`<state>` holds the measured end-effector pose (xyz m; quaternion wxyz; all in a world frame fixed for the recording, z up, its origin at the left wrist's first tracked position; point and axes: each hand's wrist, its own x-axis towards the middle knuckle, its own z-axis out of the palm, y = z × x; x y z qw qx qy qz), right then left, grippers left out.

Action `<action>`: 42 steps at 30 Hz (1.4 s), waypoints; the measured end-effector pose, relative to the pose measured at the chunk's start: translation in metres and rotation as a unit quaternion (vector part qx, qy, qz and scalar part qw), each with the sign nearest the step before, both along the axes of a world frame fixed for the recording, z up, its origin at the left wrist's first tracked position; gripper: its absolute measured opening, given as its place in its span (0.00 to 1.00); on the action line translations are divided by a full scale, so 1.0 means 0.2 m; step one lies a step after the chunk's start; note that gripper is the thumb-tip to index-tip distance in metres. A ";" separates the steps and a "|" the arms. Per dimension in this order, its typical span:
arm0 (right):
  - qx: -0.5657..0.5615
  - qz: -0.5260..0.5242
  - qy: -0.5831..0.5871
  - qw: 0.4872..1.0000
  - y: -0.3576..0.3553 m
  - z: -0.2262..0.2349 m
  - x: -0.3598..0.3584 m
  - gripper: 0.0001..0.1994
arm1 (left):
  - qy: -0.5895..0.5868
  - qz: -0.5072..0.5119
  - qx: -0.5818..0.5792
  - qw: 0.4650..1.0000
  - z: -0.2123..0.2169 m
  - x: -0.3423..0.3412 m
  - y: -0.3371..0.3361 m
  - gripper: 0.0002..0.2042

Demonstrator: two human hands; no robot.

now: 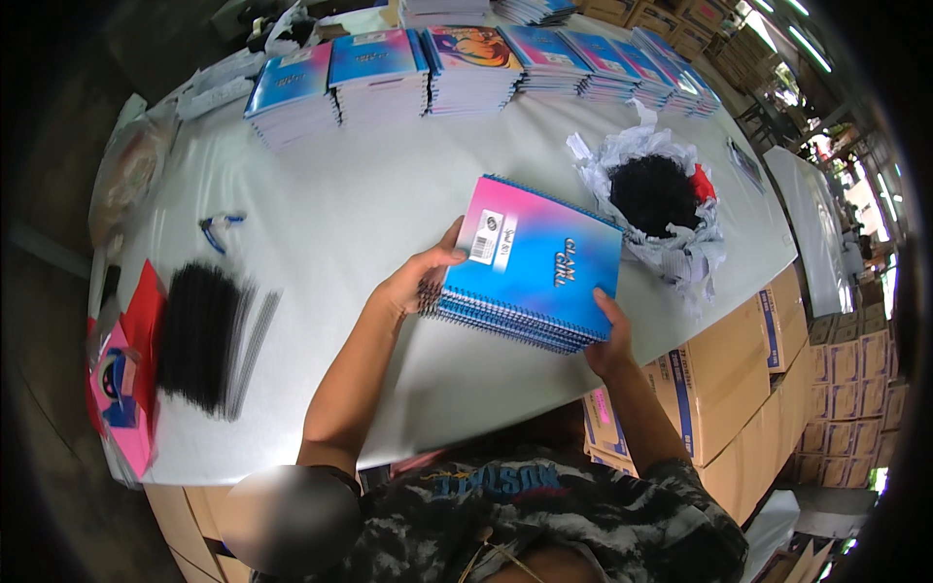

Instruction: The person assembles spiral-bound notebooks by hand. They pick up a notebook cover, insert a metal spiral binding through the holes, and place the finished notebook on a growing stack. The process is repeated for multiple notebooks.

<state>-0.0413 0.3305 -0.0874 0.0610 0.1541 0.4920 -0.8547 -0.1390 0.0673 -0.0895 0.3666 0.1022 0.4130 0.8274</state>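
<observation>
A stack of spiral notebooks [536, 262] with pink-to-blue covers is held just above the white table [369, 204]. My left hand [416, 282] grips the stack's left edge, thumb on the top cover near a white label. My right hand [610, 342] grips the stack's lower right corner, thumb on the cover. The black spiral bindings run along the stack's near and far edges.
Several stacks of similar notebooks [466, 68] line the table's far edge. A bundle of black spiral wires [204, 335] lies at the left, next to a red and pink package [121, 384]. A white bag of black material [656, 194] sits to the right. Cardboard boxes [739, 389] stand beside the table.
</observation>
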 end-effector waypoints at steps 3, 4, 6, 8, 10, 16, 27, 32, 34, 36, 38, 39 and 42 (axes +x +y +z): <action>-0.007 -0.004 0.011 1.000 0.05 0.00 0.13 0.19 | 0.003 -0.023 0.008 1.000 -0.01 0.10 0.05 0.44; -0.013 -0.012 0.013 1.000 0.05 0.01 0.17 0.19 | 0.005 -0.032 0.009 0.999 -0.01 0.12 0.07 0.44; -0.016 -0.014 0.035 0.999 0.06 0.02 0.23 0.19 | 0.012 -0.040 0.012 0.999 -0.03 0.16 0.09 0.44; -0.014 -0.002 0.078 0.997 0.09 0.00 0.27 0.20 | 0.021 -0.041 0.003 0.999 -0.04 0.18 0.11 0.43; 0.082 -0.027 0.117 0.989 0.18 -0.17 0.26 0.22 | 0.017 0.018 0.002 1.000 -0.08 0.16 0.10 0.38; 0.060 -0.254 0.119 0.958 0.17 -0.14 0.35 0.26 | 0.227 0.466 -0.110 0.848 0.18 0.40 -0.14 0.23; 0.601 -0.191 0.263 0.730 -0.16 -0.38 0.67 0.32 | 0.116 0.568 -0.281 0.765 -0.07 1.49 -0.56 0.06; 0.563 -0.049 0.234 0.791 0.00 -0.37 0.54 0.27 | 0.301 0.481 -0.539 0.622 -0.18 1.49 -0.50 0.14; 0.591 -0.008 0.227 0.774 0.02 -0.35 0.50 0.24 | 0.325 0.452 -0.555 0.619 -0.22 1.36 -0.41 0.25; 0.598 0.004 0.226 0.769 0.02 -0.35 0.47 0.21 | 0.317 0.399 -0.544 0.667 -0.26 1.15 -0.30 0.34; 0.587 -0.015 0.228 0.776 0.03 -0.37 0.47 0.19 | 0.359 0.321 -0.546 0.685 -0.28 0.89 -0.20 0.40; 0.596 -0.005 0.228 0.770 0.08 -0.39 0.46 0.20 | 0.366 0.286 -0.550 0.694 -0.28 0.78 -0.15 0.40; 0.618 -0.003 0.220 0.754 0.02 -0.37 0.46 0.20 | 0.392 0.193 -0.556 0.707 -0.25 0.59 -0.07 0.41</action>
